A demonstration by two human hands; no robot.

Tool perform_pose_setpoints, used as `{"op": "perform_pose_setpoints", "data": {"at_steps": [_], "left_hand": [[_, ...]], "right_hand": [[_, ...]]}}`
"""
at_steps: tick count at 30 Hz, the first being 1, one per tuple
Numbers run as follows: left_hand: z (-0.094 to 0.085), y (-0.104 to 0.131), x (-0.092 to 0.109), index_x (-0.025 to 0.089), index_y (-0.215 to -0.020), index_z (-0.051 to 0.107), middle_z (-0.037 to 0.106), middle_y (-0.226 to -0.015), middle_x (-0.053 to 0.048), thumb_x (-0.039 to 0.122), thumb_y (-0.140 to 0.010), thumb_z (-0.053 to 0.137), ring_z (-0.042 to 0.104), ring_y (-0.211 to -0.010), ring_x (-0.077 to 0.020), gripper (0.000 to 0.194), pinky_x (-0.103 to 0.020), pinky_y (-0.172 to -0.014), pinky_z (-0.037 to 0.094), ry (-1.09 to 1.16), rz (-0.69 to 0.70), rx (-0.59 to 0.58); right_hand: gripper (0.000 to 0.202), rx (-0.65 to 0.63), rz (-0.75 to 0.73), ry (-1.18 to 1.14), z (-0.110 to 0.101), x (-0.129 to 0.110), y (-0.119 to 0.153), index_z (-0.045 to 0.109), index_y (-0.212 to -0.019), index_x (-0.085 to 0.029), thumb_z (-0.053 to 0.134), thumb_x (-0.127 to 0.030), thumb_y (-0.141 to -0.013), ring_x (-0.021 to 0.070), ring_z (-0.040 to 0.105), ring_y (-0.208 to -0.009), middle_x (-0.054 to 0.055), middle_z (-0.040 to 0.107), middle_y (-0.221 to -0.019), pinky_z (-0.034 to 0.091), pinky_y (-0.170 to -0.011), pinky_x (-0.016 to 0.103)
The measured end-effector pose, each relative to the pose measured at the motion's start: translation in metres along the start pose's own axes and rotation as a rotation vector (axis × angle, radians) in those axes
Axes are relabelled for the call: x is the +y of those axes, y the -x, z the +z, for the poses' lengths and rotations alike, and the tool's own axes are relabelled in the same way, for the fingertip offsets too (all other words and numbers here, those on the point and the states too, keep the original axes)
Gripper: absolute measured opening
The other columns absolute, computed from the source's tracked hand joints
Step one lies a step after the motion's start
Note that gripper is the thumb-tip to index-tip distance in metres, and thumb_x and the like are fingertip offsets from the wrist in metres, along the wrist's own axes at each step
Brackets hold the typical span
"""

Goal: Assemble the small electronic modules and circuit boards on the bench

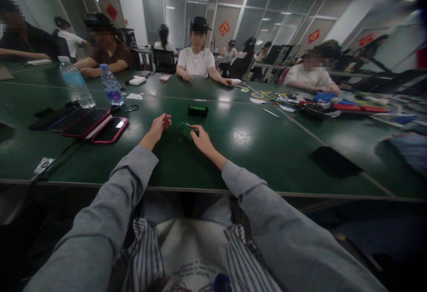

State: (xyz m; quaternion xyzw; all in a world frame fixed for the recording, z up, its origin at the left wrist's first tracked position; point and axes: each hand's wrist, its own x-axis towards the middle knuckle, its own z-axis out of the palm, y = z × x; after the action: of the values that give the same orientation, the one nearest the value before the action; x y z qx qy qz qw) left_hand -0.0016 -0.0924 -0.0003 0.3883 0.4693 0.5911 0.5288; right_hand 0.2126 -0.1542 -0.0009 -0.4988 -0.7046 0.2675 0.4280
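Note:
A green circuit board (186, 131) is pinched in my right hand (201, 139), tilted above the green tabletop. My left hand (159, 125) hovers to the left of the board, not touching it. Its fingers are loosely bent and apart, with nothing visible in them. Just beyond the board, a small black case (198, 111) sits on the table, with green showing along its top. What the palm side of my right hand covers is hidden.
Phones, including a red-edged phone (110, 130), lie at left near two water bottles (111, 85). Cables and tools (320, 104) are heaped at right. A dark flat object (335, 160) lies nearer on the right. A person in white (196, 62) sits opposite; others sit around.

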Motion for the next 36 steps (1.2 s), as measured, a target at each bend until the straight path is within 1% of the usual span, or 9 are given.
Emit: {"op": "perform_pose_setpoints", "data": {"at_steps": [6, 12, 15, 18, 19, 21, 23, 25, 36], "left_hand": [[-0.002, -0.003, -0.003, 0.017, -0.086, 0.063, 0.061, -0.070, -0.001, 0.035, -0.090, 0.045, 0.058, -0.060, -0.0082, 0.026, -0.020, -0.056, 0.037, -0.025, 0.012, -0.011], [0.001, -0.003, -0.007, 0.016, -0.087, 0.064, 0.064, -0.075, -0.003, 0.039, -0.090, 0.043, 0.060, -0.065, -0.0114, 0.032, -0.023, -0.059, 0.040, -0.213, 0.097, -0.026], [0.005, 0.003, -0.008, 0.016, -0.086, 0.066, 0.067, -0.079, -0.007, 0.040, -0.092, 0.036, 0.062, -0.073, -0.0165, 0.039, -0.029, -0.068, 0.046, -0.516, 0.239, -0.039], [0.007, 0.012, -0.012, 0.018, -0.085, 0.068, 0.068, -0.097, -0.010, 0.039, -0.092, 0.040, 0.060, -0.097, -0.0230, 0.035, -0.037, -0.087, 0.046, -0.981, 0.518, -0.094], [0.007, 0.015, -0.013, 0.019, -0.089, 0.069, 0.067, -0.106, -0.010, 0.039, -0.091, 0.044, 0.057, -0.105, -0.0247, 0.032, -0.040, -0.092, 0.044, -1.119, 0.597, -0.137], [0.007, 0.018, -0.016, 0.022, -0.103, 0.067, 0.063, -0.119, -0.008, 0.036, -0.090, 0.047, 0.052, -0.114, -0.0260, 0.028, -0.042, -0.097, 0.041, -1.307, 0.669, -0.229], [0.006, 0.018, -0.018, 0.024, -0.114, 0.064, 0.060, -0.126, -0.007, 0.035, -0.090, 0.047, 0.050, -0.117, -0.0253, 0.031, -0.043, -0.098, 0.041, -1.394, 0.659, -0.292], [0.005, 0.017, -0.018, 0.025, -0.118, 0.061, 0.058, -0.128, -0.006, 0.034, -0.091, 0.045, 0.049, -0.118, -0.0244, 0.032, -0.043, -0.099, 0.041, -1.428, 0.640, -0.311], [0.005, 0.019, -0.018, 0.026, -0.118, 0.060, 0.058, -0.127, -0.005, 0.036, -0.092, 0.043, 0.049, -0.115, -0.0253, 0.033, -0.042, -0.096, 0.043, -1.455, 0.647, -0.300]], "right_hand": [[0.033, 0.046, 0.091, 0.043, -0.003, 0.011, -0.011, 0.058, -0.117, -0.015, 0.040, -0.028, -0.093, 0.0189, 0.060, -0.099, 0.011, 0.062, -0.110, 0.047, -0.087, 0.034], [0.033, 0.101, 0.065, 0.176, -0.004, 0.014, -0.010, 0.060, -0.114, -0.017, 0.045, -0.036, -0.092, 0.0278, 0.047, -0.116, 0.014, 0.054, -0.118, 0.038, -0.099, 0.049], [0.043, 0.093, 0.019, 0.252, -0.004, 0.011, -0.006, 0.055, -0.123, -0.017, 0.044, -0.046, -0.093, 0.0288, 0.046, -0.116, 0.014, 0.052, -0.121, 0.040, -0.097, 0.049], [0.052, 0.084, -0.062, 0.307, -0.002, 0.011, -0.004, 0.051, -0.129, -0.016, 0.048, -0.051, -0.091, 0.0294, 0.046, -0.116, 0.015, 0.051, -0.123, 0.042, -0.096, 0.047], [0.053, 0.078, -0.090, 0.316, -0.001, 0.011, -0.004, 0.050, -0.130, -0.016, 0.051, -0.050, -0.089, 0.0295, 0.046, -0.116, 0.016, 0.051, -0.122, 0.042, -0.096, 0.047], [0.052, 0.061, -0.133, 0.326, 0.000, 0.013, -0.004, 0.051, -0.129, -0.015, 0.054, -0.047, -0.088, 0.0290, 0.048, -0.115, 0.016, 0.052, -0.121, 0.042, -0.097, 0.046], [0.048, 0.052, -0.154, 0.329, 0.000, 0.013, -0.004, 0.052, -0.127, -0.015, 0.054, -0.043, -0.089, 0.0281, 0.049, -0.115, 0.016, 0.053, -0.119, 0.042, -0.097, 0.045], [0.046, 0.046, -0.156, 0.324, 0.000, 0.012, -0.004, 0.051, -0.127, -0.014, 0.052, -0.040, -0.090, 0.0274, 0.050, -0.114, 0.016, 0.054, -0.118, 0.043, -0.097, 0.045], [0.039, -0.038, -0.176, 0.291, -0.005, 0.002, 0.000, 0.050, -0.126, -0.013, 0.045, -0.026, -0.090, 0.0224, 0.053, -0.113, 0.014, 0.054, -0.119, 0.043, -0.097, 0.038]]}}
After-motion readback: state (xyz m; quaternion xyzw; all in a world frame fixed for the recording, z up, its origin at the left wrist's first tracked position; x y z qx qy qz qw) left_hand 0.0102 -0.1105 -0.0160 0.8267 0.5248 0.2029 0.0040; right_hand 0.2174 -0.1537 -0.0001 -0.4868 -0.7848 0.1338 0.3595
